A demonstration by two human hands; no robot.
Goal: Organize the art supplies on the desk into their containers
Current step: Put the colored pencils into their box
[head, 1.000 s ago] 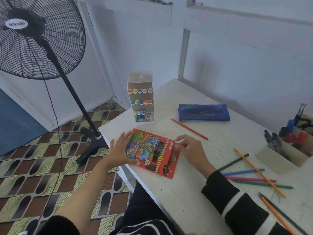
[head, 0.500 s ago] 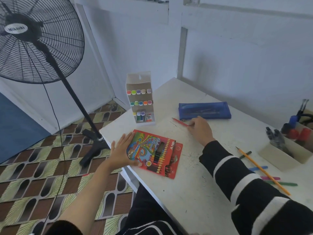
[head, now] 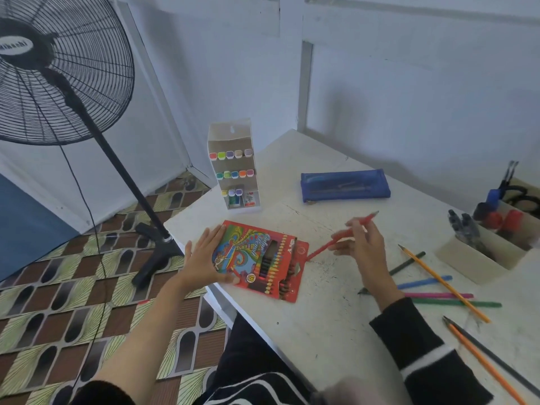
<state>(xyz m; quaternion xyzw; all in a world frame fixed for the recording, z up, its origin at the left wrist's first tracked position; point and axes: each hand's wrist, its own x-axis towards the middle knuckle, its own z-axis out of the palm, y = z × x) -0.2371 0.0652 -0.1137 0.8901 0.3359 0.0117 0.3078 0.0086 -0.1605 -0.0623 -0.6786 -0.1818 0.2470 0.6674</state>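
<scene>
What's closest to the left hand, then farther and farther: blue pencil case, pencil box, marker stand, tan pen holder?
1. pencil box: touching, under the left hand.
2. marker stand: behind it, back left.
3. blue pencil case: farther back and right.
4. tan pen holder: far right, past the right hand holding the red pencil.

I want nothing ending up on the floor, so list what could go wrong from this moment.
The pencil box lies close to the desk edge, steadied only by the left hand; a push from the red pencil might slide it off.
The right hand holds that pencil angled at the box's open end, so it may catch the flap.
The right sleeve lies near the loose pencils and could sweep them.
</scene>
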